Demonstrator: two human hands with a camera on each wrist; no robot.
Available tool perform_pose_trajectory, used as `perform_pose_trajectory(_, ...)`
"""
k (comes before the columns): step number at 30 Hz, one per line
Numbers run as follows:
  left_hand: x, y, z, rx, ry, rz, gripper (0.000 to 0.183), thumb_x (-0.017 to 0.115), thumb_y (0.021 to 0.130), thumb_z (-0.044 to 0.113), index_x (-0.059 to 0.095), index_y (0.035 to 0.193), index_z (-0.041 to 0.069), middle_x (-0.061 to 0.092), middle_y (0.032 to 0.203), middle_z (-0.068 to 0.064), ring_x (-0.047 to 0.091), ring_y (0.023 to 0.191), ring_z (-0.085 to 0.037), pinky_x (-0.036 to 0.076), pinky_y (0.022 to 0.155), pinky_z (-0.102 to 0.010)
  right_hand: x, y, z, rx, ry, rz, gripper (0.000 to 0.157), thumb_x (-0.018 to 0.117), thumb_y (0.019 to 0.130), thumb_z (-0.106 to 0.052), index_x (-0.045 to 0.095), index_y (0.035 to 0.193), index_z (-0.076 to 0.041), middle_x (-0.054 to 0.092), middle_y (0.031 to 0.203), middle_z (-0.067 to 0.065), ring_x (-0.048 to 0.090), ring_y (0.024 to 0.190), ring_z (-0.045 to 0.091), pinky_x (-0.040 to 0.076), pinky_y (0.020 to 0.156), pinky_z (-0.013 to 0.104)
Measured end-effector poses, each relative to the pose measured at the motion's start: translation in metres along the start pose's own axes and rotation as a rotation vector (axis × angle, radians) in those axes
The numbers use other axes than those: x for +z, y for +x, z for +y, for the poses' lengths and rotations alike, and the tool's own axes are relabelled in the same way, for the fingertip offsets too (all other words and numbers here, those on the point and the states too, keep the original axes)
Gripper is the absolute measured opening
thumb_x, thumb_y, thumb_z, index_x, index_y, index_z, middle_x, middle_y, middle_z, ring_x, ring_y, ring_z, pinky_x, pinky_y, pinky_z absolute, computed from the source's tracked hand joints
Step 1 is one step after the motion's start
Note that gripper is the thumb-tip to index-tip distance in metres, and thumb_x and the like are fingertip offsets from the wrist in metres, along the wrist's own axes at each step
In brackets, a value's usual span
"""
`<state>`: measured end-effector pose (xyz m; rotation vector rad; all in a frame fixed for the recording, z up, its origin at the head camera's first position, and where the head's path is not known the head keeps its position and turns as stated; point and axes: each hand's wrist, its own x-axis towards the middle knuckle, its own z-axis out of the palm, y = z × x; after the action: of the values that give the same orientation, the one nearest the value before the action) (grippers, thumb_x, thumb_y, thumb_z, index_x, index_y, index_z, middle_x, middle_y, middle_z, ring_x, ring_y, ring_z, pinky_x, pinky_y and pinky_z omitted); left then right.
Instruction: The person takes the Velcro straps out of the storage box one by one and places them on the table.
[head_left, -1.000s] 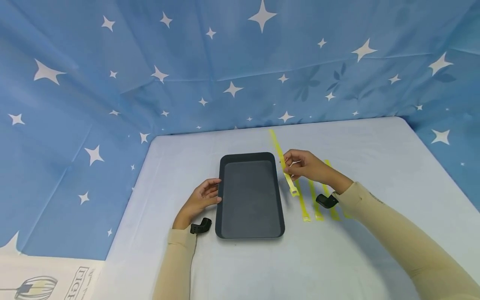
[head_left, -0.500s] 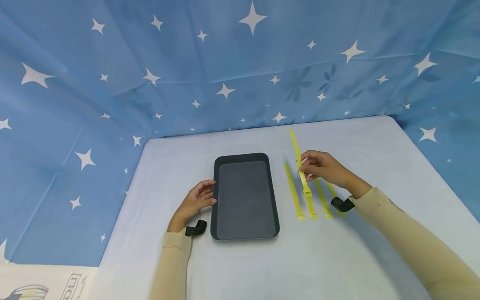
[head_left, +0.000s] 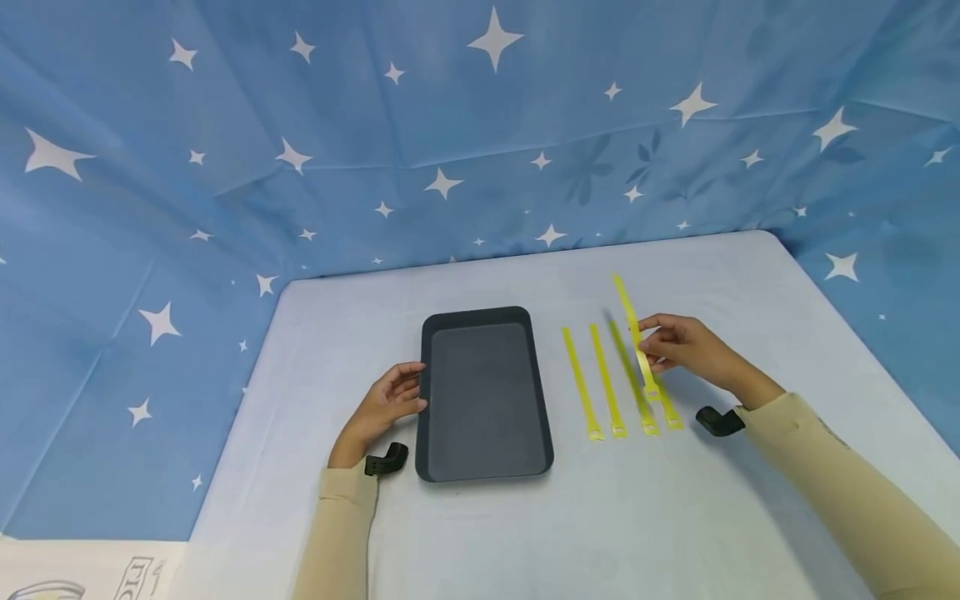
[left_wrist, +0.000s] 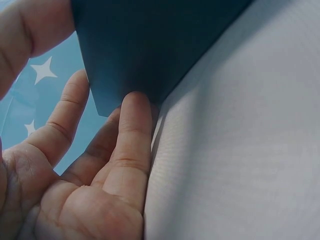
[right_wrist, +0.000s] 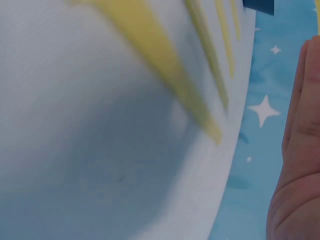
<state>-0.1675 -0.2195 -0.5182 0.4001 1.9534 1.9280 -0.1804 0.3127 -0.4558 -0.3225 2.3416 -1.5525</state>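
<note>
My right hand (head_left: 686, 348) pinches a yellow slotted-end cable strap (head_left: 627, 304) between thumb and fingers, above the right end of a row of similar straps (head_left: 580, 379). The held strap slants, its slotted end toward me, overlapping the rightmost lying strap in the head view. In the right wrist view only part of the right hand (right_wrist: 300, 155) shows, at the right edge. My left hand (head_left: 386, 408) rests at the left side of a dark grey rectangular tray (head_left: 483, 400), fingers fairly straight. In the left wrist view, fingertips (left_wrist: 136, 107) touch the tray's outer wall (left_wrist: 150, 45).
A white cloth (head_left: 487, 542) covers the table. Behind and to the left hangs a blue curtain (head_left: 337, 100) with white stars. Printed cream fabric (head_left: 90, 567) lies at the lower left. Each wrist carries a black camera mount (head_left: 386, 458).
My right hand has carried the held strap rightward from beside the tray, across the row of straps to its right end. The left hand stays at the tray's side. The head view has shifted slightly.
</note>
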Motion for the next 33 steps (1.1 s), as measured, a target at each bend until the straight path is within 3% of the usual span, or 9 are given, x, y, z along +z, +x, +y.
perform_pose_trajectory(7, 0.0, 0.0, -0.001, 0.012, -0.007, -0.007, 0.07, 0.068, 0.097, -0.007, 0.035, 0.158, -0.016, 0.034, 0.163, -0.039, 0.058, 0.13, -0.004, 0.052, 0.107, -0.021, -0.01, -0.008, 0.01, 0.054, -0.017, 0.018, 0.044, 0.063, 0.11, -0.006, 0.05, 0.145, 0.017, 0.071, 0.097, 0.014, 0.07, 0.083, 0.015, 0.066, 0.077, 0.033)
perform_pose_trajectory(18, -0.001, -0.001, -0.002, 0.02, -0.03, -0.021, 0.07, 0.068, 0.098, -0.009, 0.033, 0.159, -0.016, 0.032, 0.164, -0.039, 0.059, 0.13, -0.003, 0.053, 0.106, -0.021, -0.026, -0.02, 0.028, 0.098, -0.04, 0.031, 0.046, 0.063, 0.11, -0.009, 0.049, 0.145, 0.017, 0.073, 0.094, 0.01, 0.069, 0.081, 0.015, 0.065, 0.076, 0.03)
perform_pose_trajectory(33, 0.0, 0.0, -0.003, 0.021, -0.035, -0.014, 0.07, 0.067, 0.097, -0.01, 0.033, 0.158, -0.017, 0.033, 0.162, -0.04, 0.06, 0.128, -0.004, 0.054, 0.105, -0.021, -0.029, -0.026, 0.039, 0.279, -0.063, -0.032, 0.048, 0.065, 0.109, -0.008, 0.047, 0.145, 0.018, 0.07, 0.095, 0.009, 0.066, 0.079, 0.015, 0.064, 0.072, 0.027)
